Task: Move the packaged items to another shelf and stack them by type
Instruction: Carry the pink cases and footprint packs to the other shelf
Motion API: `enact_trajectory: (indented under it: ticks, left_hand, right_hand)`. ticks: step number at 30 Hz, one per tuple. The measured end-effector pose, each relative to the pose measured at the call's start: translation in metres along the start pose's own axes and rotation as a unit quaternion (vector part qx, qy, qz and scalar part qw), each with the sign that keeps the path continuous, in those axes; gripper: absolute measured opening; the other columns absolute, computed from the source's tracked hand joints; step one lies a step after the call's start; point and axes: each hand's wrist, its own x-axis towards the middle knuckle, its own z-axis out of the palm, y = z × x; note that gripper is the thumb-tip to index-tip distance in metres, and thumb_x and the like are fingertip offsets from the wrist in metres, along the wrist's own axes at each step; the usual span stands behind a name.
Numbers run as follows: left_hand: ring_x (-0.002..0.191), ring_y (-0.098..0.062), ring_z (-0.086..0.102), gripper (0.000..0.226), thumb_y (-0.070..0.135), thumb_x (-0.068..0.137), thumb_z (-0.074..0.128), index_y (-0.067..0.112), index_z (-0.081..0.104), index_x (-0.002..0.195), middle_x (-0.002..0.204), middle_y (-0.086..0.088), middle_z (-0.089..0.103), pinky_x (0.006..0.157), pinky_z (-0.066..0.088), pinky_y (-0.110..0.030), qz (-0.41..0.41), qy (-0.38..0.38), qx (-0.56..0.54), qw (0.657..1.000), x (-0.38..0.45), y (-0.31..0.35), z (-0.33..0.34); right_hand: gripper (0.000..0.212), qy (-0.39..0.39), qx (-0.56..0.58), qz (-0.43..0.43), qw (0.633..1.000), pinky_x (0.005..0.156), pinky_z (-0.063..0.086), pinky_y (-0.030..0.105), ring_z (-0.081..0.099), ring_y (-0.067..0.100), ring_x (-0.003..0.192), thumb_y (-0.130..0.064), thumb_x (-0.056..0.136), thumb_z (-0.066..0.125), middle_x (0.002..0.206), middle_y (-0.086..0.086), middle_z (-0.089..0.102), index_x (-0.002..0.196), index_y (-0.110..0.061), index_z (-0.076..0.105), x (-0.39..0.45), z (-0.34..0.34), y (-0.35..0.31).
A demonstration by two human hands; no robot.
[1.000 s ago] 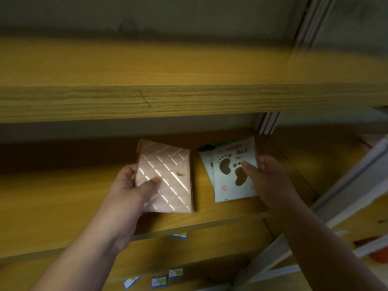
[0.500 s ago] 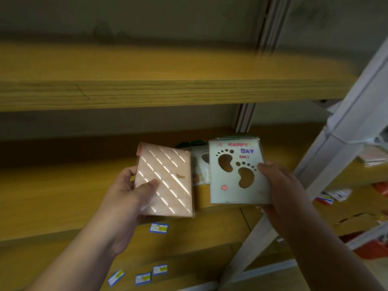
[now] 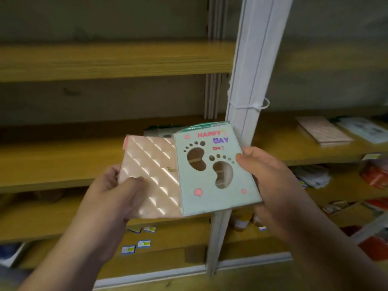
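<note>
Gripping glossy quilted pink packet [image 3: 151,177], flat footprint-cutout packet [image 3: 212,173]

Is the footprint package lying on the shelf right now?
No, the right hand holds the footprint package up in front of the shelf.

A white post [image 3: 249,85] stands between the 2 shelf bays. The right shelf [image 3: 294,152] has bare wood near the post; packets [image 3: 324,131] lie farther right.
</note>
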Motion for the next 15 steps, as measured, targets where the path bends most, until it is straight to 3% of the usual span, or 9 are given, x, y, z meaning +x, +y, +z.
enact_trajectory:
  ticks: [4, 6, 7, 9, 11, 13, 15]
  left_hand:
    - [0.070, -0.027, 0.067, 0.037, 0.014, 0.071, 0.065, 0.007, 0.063, 0.107, 0.094, -0.022, 0.075, 0.051, 0.053, -0.033, 0.017, 0.004, -0.006, 1.000, -0.044, -0.012, 0.048]
    - [0.069, -0.025, 0.070, 0.036, 0.016, 0.070, 0.065, 0.009, 0.065, 0.105, 0.094, -0.019, 0.076, 0.050, 0.054, -0.031, 0.014, -0.006, -0.005, 1.000, -0.059, -0.019, 0.072]
    - [0.072, -0.025, 0.072, 0.037, 0.017, 0.070, 0.067, 0.011, 0.065, 0.107, 0.096, -0.018, 0.076, 0.051, 0.055, -0.031, 0.007, -0.016, -0.003, 1.000, -0.064, -0.022, 0.084]
    - [0.079, -0.027, 0.074, 0.043, 0.021, 0.069, 0.071, 0.016, 0.066, 0.111, 0.101, -0.016, 0.077, 0.054, 0.056, -0.031, -0.013, -0.040, 0.000, 0.999, -0.070, -0.026, 0.110]
    - [0.080, -0.027, 0.075, 0.044, 0.023, 0.068, 0.073, 0.018, 0.066, 0.112, 0.104, -0.015, 0.076, 0.054, 0.056, -0.032, -0.024, -0.056, -0.001, 0.998, -0.071, -0.029, 0.136]
    - [0.075, -0.024, 0.075, 0.036, 0.019, 0.075, 0.073, 0.019, 0.067, 0.110, 0.102, -0.015, 0.076, 0.051, 0.055, -0.030, -0.028, -0.069, 0.007, 0.997, -0.068, -0.036, 0.162]
    - [0.076, -0.023, 0.076, 0.026, 0.013, 0.084, 0.069, 0.020, 0.067, 0.110, 0.101, -0.012, 0.077, 0.052, 0.056, -0.029, -0.040, -0.083, 0.012, 0.996, -0.064, -0.043, 0.189]
  right_hand:
    - [0.016, -0.010, 0.015, -0.005, 1.000, 0.043, 0.052, 0.023, 0.077, 0.023, 0.073, -0.027, 0.097, 0.057, 0.092, 0.011, 0.080, 0.104, -0.018, 0.067, -0.038, -0.051, -0.010]
    - [0.016, 0.010, 0.020, -0.010, 1.000, 0.041, 0.051, 0.025, 0.077, 0.025, 0.073, -0.026, 0.098, 0.055, 0.093, 0.013, 0.079, 0.106, -0.017, 0.066, -0.052, -0.078, -0.015]
    - [0.017, 0.021, 0.023, -0.011, 0.999, 0.045, 0.055, 0.031, 0.077, 0.029, 0.079, -0.025, 0.099, 0.055, 0.095, 0.013, 0.079, 0.108, -0.016, 0.066, -0.057, -0.091, -0.017]
    - [0.019, 0.050, 0.029, -0.008, 0.998, 0.069, 0.061, 0.049, 0.076, 0.035, 0.090, -0.025, 0.099, 0.055, 0.098, 0.013, 0.079, 0.112, -0.016, 0.065, -0.065, -0.117, -0.021]
    - [0.021, 0.082, 0.024, 0.000, 0.996, 0.090, 0.055, 0.060, 0.075, 0.036, 0.094, -0.027, 0.098, 0.056, 0.098, 0.013, 0.078, 0.116, -0.017, 0.064, -0.069, -0.145, -0.023]
    - [0.024, 0.094, 0.005, -0.005, 0.996, 0.080, 0.061, 0.053, 0.076, 0.030, 0.091, -0.027, 0.099, 0.055, 0.095, 0.011, 0.078, 0.120, -0.016, 0.062, -0.073, -0.174, -0.023]
    - [0.022, 0.105, 0.012, -0.020, 0.994, 0.060, 0.062, 0.033, 0.077, 0.021, 0.085, -0.027, 0.100, 0.054, 0.093, 0.007, 0.079, 0.117, -0.017, 0.063, -0.079, -0.200, -0.021]
